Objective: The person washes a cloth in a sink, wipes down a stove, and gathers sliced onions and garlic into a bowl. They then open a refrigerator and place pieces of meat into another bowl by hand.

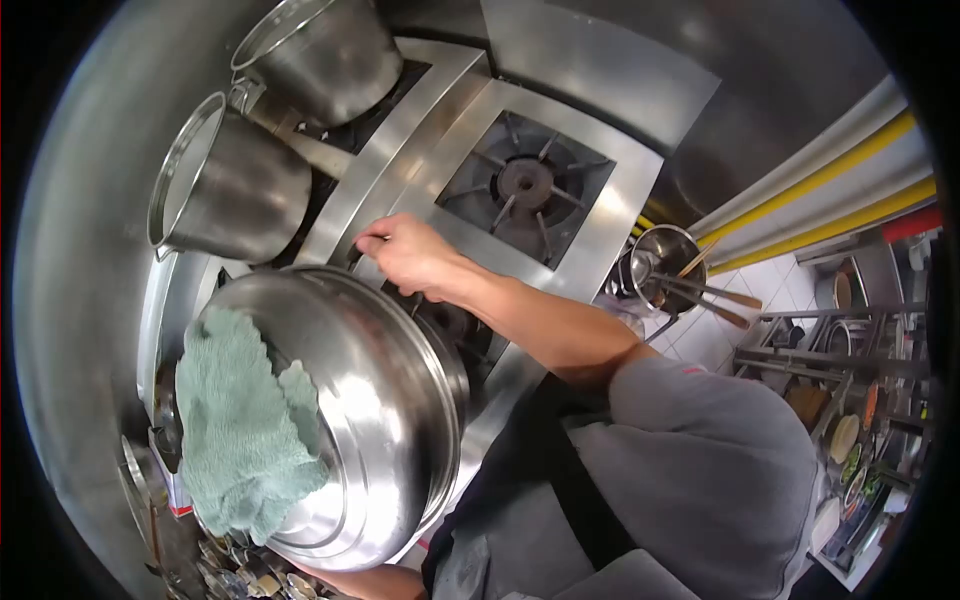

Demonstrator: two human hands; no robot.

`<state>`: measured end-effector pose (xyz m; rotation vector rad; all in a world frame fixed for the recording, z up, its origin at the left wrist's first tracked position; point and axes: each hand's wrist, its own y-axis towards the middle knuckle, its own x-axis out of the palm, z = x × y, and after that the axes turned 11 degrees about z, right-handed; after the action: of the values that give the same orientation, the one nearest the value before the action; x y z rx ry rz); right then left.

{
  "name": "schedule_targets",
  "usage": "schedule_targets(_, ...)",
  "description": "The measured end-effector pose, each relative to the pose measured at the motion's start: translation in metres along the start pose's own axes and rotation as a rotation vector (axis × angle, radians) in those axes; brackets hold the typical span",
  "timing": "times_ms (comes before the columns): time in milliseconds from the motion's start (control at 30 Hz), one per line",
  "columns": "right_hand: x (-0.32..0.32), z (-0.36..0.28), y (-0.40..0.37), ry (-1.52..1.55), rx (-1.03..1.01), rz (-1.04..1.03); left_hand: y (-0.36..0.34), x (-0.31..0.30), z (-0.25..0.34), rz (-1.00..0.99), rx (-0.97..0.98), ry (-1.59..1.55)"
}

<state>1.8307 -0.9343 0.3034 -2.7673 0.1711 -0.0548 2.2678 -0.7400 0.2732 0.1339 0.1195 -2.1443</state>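
Observation:
A large steel pot [452, 385] with a domed steel lid [370, 440] stands in the lower left, tilted in this view. A green cloth [240, 420] lies draped over the lid. At the pot's upper edge my right hand [402, 258] is closed, its fingers curled round a handle. Part of my left forearm [370, 582] shows at the bottom edge, below the lid; the pot and lid hide the hand itself.
Two tall steel pots [245, 185] stand at the upper left. A gas burner [525, 180] is set in the steel stove. A container [665, 260] holds ladles at the right. Yellow pipes run along the wall; shelves with food stand far right.

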Motion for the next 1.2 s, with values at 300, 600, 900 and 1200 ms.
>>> schedule_targets(300, -0.214, 0.003, 0.034, 0.311, -0.045, 0.329, -0.083, 0.220, 0.040, -0.405, -0.121, -0.110)
schedule_targets(600, -0.343, 0.004, 0.039, 0.446, -0.114, 0.611, -0.035, 0.444, 0.001, -0.702, -0.035, 0.165)
schedule_targets(900, -0.388, 0.017, 0.064, 0.458, -0.093, 0.766, -0.102, 0.554, 0.037, -0.825, 0.078, 0.124)
schedule_targets(1200, -0.383, 0.032, 0.065, 0.450, -0.137, 0.831, -0.123, 0.582, 0.068, -0.804, 0.093, 0.271)
